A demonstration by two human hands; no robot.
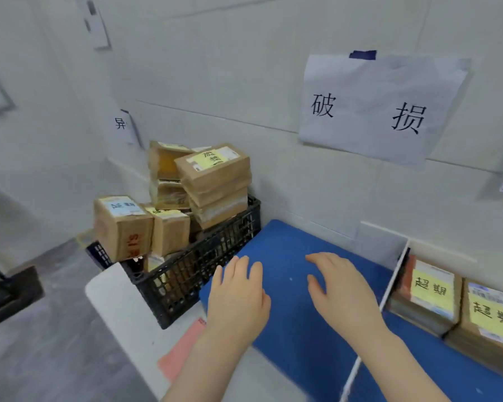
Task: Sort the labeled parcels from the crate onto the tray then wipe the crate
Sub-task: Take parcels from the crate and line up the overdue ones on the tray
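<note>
Both hands are empty, fingers spread: the left hand (238, 297) and right hand (343, 294) hover, palms down, over the bare blue tray (288, 352). Left of the tray, touching its edge, sits the black crate (204, 265), heaped with labeled parcels (212, 181). Right of the tray's white divider (395, 274), two parcels (459, 309) already lie. I judge the tall stack leans; pulling a lower box could topple it off the crate.

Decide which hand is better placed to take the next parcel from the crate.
Probably the left hand: it hovers empty beside the black crate, while the right hand is farther over the blue tray.
</note>
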